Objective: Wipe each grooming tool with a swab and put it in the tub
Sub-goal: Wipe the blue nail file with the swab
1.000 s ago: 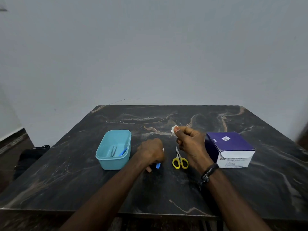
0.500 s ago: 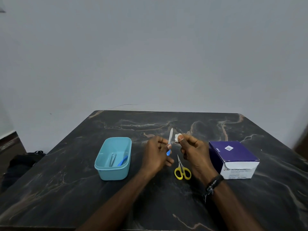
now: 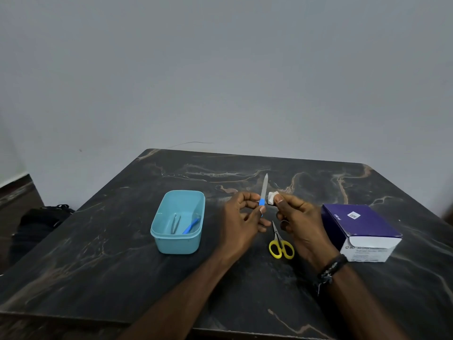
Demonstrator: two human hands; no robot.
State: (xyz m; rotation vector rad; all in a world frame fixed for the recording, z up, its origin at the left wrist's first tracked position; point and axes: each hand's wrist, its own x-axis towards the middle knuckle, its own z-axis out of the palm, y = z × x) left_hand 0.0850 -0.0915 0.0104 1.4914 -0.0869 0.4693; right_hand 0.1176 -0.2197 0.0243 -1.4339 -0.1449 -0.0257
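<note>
Left hand (image 3: 241,215): grip pinches the blue-handled metal nail file (image 3: 264,191), tip toward 12 o'clock. Right hand (image 3: 297,217): grip pinches the white folded swab (image 3: 272,198), just beside the file at 3 o'clock. Teal plastic tub (image 3: 177,241) at 9 o'clock on the dark marble counter (image 3: 98,266).

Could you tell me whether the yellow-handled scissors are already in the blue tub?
No, the scissors lie on the table between the two hands, outside the tub.

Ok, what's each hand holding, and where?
Left hand pinches the nail file by its blue handle; right hand pinches the swab at its edge.
</note>
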